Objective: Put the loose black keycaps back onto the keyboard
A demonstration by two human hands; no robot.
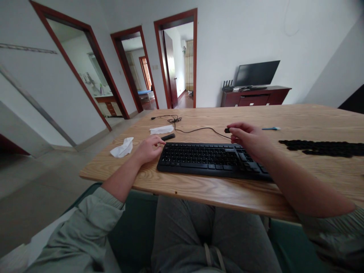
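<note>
Barely showing, a small black plug [226, 130] is pinched in our right hand [248, 141]. Our open left hand [148, 149] lies beside an unclear slim black object [168, 137].

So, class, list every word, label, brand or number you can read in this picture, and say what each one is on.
No text can be read. The keys of the black keyboard carry legends, but they are too small and blurred to read.
</note>
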